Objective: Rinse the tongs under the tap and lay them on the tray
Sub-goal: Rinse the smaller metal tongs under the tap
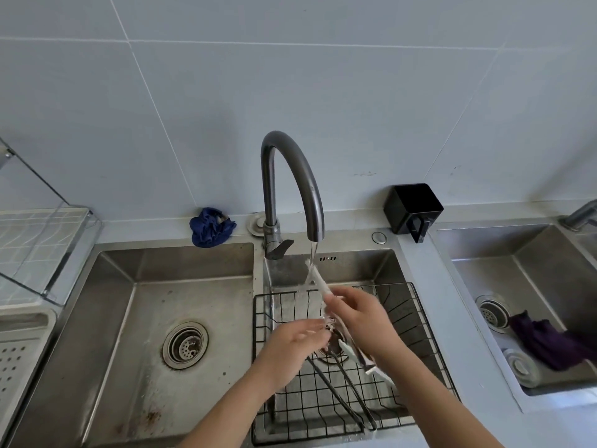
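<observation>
Water runs from the dark curved tap (pixel 290 176) into the right basin. My right hand (pixel 361 318) grips a pair of white tongs (pixel 319 281) around their middle, with the upper tip in the stream and the lower end sticking out below my wrist. My left hand (pixel 295 341) is just left of them, fingers stretched out and blurred, touching the tongs under the water. A second, dark metal pair of tongs (pixel 339 391) lies in the black wire basket (pixel 420 321) beneath my hands. The white perforated tray (pixel 19 344) sits at the far left edge.
The left basin (pixel 145 318) has an open drain. A glass-sided dish rack (pixel 42 247) stands above the tray. A blue cloth (pixel 210 227) and a black holder (pixel 412 208) sit along the back ledge. A separate sink at right holds a purple cloth (pixel 546 341).
</observation>
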Tool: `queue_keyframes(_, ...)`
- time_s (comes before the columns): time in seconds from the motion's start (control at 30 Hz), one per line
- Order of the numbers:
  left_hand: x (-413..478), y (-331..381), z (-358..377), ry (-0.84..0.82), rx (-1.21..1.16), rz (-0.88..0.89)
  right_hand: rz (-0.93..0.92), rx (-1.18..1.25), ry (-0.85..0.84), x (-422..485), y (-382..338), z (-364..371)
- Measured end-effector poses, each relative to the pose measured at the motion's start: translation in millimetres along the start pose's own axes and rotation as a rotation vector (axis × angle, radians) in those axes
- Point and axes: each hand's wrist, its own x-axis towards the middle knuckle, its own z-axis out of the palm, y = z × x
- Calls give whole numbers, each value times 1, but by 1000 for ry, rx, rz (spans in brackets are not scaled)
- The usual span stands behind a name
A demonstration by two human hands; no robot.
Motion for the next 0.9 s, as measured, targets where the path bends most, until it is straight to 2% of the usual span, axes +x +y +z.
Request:
queue_keyframes(0.1, -5, -32, -13, 382, 676, 48, 128, -613, 51, -6, 20, -14)
queue_keyframes(0.17, -4, -55, -17, 425, 880, 21, 149, -900, 11, -11, 36, -12)
queue_keyframes(0.23, -2, -73, -16, 393, 957, -19, 174, -1037, -47, -14, 49, -2)
queue_keyframes(0.33, 1, -92, -7, 375, 1011, -16, 210, -1118, -85, -13, 63, 15)
queue_keyframes(0.6, 3, -110, 10, 413, 1079, -14, 221, -1146, -84, -11, 79, 26)
queue_keyframes(0.77, 3, -114, 9, 422, 1077, -9, 147, -1245, -53, -15, 81, 21)
queue_keyframes(0.9, 4, -115, 10, 426, 1079, -7, 117, -1204, 6, -12, 78, 8)
